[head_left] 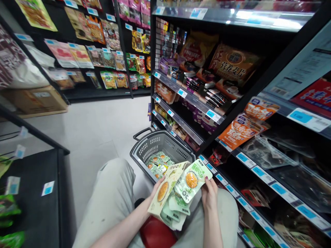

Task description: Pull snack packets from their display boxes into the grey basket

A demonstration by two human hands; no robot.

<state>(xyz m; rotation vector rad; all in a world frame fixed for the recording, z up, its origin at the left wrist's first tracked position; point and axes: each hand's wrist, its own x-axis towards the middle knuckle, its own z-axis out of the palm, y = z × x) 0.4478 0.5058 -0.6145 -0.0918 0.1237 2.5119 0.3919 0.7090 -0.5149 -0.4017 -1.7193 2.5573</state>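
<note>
On the right of the grey basket [165,140] and running past it stands a tall black shelf unit [198,104], loaded with bagged and boxed food. Beyond the basket, off to the left, is a dark display rack [98,95] hung with rows of packets. A low black shelf [38,220] is left of the basket, on its near side. The person's pale-trousered legs [111,186] are on the near side of the basket, knees apart. Well beyond it, far to the left, sits a brown cardboard box [33,101] on the floor. Between the legs, nearer than the basket, shows a red seat [156,234]. A cream carton [165,189], with green pouches [176,212] fanned out of its open side, is held just in front of the basket, tilted and partly covering its near end. The left hand [156,186] is closed on the carton's left edge, its fingers partly hidden. The right hand [210,191] pinches one green pouch [192,179] by its right edge, thumb on the front. More small green pouches [158,161] lie loose inside the basket
</note>
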